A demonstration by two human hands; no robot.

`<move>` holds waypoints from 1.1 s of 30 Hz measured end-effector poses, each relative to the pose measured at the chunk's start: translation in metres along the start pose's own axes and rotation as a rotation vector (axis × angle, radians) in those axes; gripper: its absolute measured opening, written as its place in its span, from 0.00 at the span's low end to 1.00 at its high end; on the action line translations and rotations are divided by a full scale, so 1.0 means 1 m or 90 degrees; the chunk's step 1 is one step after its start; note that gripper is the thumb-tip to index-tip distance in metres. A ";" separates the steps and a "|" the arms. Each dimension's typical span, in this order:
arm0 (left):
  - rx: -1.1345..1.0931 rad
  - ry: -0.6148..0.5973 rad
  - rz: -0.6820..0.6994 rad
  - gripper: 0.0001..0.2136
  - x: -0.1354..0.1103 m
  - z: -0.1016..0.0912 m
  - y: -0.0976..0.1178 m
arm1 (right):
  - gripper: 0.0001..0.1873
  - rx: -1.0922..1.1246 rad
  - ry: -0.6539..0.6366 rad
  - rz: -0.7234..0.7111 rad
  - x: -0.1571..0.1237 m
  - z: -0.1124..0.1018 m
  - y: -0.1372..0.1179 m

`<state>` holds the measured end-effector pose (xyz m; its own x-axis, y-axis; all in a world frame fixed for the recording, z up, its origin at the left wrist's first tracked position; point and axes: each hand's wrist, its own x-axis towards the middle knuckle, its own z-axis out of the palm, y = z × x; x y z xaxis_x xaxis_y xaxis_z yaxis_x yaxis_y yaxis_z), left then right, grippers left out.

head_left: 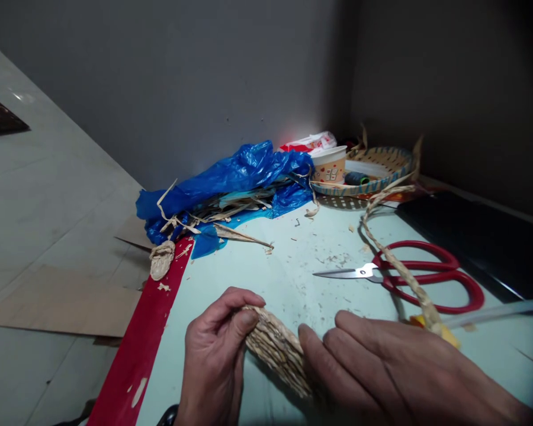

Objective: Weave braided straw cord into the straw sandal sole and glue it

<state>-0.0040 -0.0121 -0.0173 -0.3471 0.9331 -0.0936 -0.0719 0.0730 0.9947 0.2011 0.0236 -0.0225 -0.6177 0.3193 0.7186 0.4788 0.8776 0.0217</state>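
Between my hands is an oblong piece of coiled, braided straw [278,349], its ridged rows facing me and slanting down to the right. The thumb and fingers of my left hand [222,343] pinch its upper left end. My right hand [373,367] closes on its right side, fingertips along the edge; its thumb is hidden. Beyond my right hand a long braided straw cord [397,263] runs up the table, crossing the red handles of a pair of scissors [430,275] whose closed blades point left.
A blue plastic bag [240,168] of dry straw strips lies at the back, beside a paper cup [329,165] and a woven basket [382,163] with a thread spool [356,178]. A small straw slipper [162,260] sits on the table's red left edge. Straw scraps dot the pale tabletop [288,260].
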 end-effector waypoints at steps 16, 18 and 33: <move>-0.191 0.072 -0.147 0.15 0.003 0.018 0.002 | 0.14 -0.009 -0.067 0.023 -0.011 0.012 -0.008; -0.219 0.051 -0.160 0.14 0.003 0.018 0.001 | 0.10 -0.018 -0.058 0.018 -0.007 0.008 -0.005; 0.023 -0.055 0.222 0.26 0.006 -0.009 0.018 | 0.16 0.030 -0.009 0.043 0.013 -0.032 0.015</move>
<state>-0.0155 -0.0078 -0.0003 -0.2649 0.9302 0.2542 0.0700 -0.2444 0.9671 0.2199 0.0297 0.0091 -0.5939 0.3824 0.7079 0.4901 0.8697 -0.0586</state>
